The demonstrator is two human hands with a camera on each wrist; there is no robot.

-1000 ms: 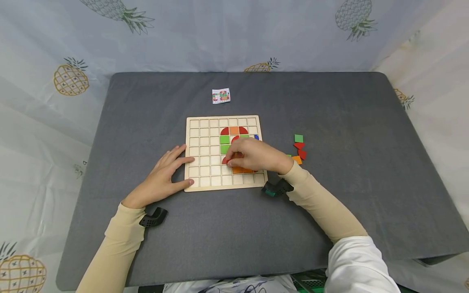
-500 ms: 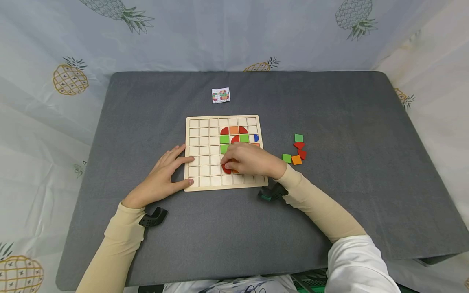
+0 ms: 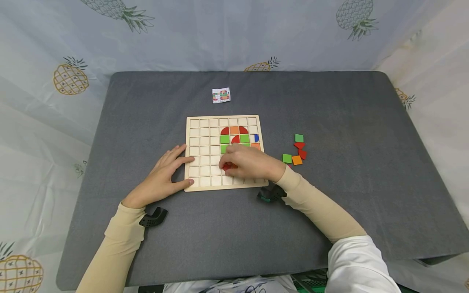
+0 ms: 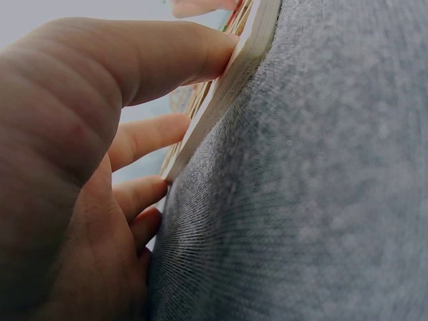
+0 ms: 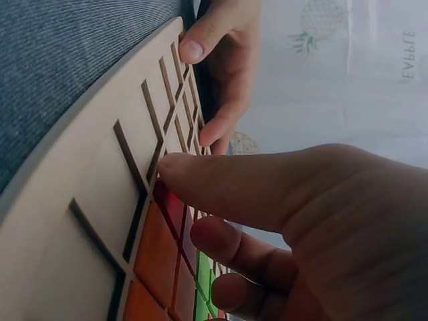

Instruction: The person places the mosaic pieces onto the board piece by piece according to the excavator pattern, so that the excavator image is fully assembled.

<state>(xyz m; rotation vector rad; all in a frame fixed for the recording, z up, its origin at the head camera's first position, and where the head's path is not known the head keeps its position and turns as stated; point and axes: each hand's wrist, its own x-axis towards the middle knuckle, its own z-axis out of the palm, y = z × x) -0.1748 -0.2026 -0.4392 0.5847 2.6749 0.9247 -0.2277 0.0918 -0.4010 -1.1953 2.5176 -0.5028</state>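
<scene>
My left hand [image 3: 161, 175] lies with spread fingers along the left side of a wooden grid board [image 3: 199, 184]. In the left wrist view its thumb [image 4: 200, 57] touches the board's edge. My right hand [image 3: 253, 162] is over the lower middle of the board, fingers curled. Its thumb and fingers are around a red tile [image 5: 170, 206] at a cell beside orange tiles [image 5: 155, 251]. The red tile seems to be a quarter circle, partly covered by the fingers. Further up the grid sit green tiles [image 3: 224, 139], red curved tiles [image 3: 243, 130] and a small blue tile [image 3: 256, 138].
Loose tiles lie right of the board: a green square [image 3: 299, 138], red pieces [image 3: 302, 154], another green square [image 3: 287, 158] and an orange square [image 3: 297, 160]. Beyond the board is a small printed pattern card [image 3: 221, 95]. A grey cloth [image 3: 348, 122] covers the table.
My right hand has shifted slightly left and toward me across the board, staying at the red tile, with its thumb and finger now further apart. The left hand has stayed still.
</scene>
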